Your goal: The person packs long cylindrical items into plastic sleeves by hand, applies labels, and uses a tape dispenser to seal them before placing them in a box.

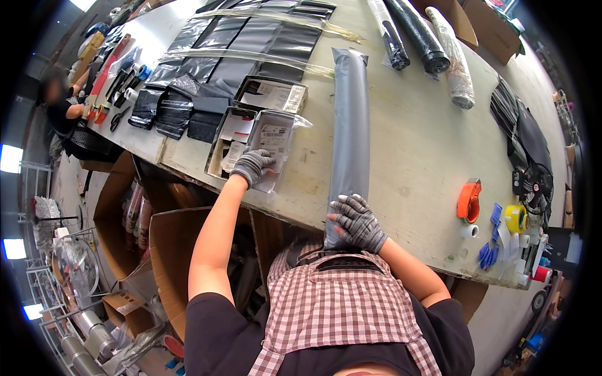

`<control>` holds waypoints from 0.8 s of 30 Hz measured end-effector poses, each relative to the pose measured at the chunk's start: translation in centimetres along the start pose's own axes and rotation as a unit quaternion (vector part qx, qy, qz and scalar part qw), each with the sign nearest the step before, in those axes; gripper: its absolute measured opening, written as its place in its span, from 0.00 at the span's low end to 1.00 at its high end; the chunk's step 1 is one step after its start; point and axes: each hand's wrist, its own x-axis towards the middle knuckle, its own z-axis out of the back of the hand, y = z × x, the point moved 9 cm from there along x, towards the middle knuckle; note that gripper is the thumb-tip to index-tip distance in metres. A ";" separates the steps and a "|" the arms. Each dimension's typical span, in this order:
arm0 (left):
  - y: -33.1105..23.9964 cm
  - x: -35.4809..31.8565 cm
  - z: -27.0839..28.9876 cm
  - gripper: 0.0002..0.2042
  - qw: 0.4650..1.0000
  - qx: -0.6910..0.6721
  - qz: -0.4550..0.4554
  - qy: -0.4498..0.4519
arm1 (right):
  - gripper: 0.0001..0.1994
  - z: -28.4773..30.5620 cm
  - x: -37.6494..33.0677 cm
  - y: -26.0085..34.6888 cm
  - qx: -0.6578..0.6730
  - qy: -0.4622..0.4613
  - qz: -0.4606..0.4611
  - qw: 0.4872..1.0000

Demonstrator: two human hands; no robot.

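Observation:
A long grey plastic-wrapped parcel [351,125] lies lengthwise on the table, its near end by my apron. On that near end rests my right hand [359,223], in a grey striped glove with bare fingertips, its fingers stretched across the wrapping. My left hand [252,168], gloved alike, reaches into a shallow see-through tray [285,135] that holds printed labels [273,139]. Its fingers are extended over the labels, and I see nothing gripped. Beside this tray stand a narrow box with paper slips [219,150] and a black-edged box with more labels [276,94].
Black plastic bags [235,41] cover the far left. Wrapped rolls [417,37] lie far right. Orange tape [468,200], yellow tape [515,219], blue gloves [488,255] and a small fan [537,188] are at right. Cardboard boxes [182,250] stand below; another person [69,119] works far left.

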 end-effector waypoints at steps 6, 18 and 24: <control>-2.1 0.3 0.1 0.20 0.994 0.107 0.030 0.011 | 0.10 -0.7 0.7 -0.2 0.002 -0.028 -0.028 0.999; -0.3 0.4 -0.3 0.14 1.000 -0.017 0.011 0.000 | 0.09 -0.8 1.7 -0.5 -0.016 -0.032 -0.022 0.999; -0.6 0.0 1.4 0.08 0.996 -0.055 0.049 -0.056 | 0.09 -0.8 2.1 -1.0 -0.001 -0.031 -0.032 0.999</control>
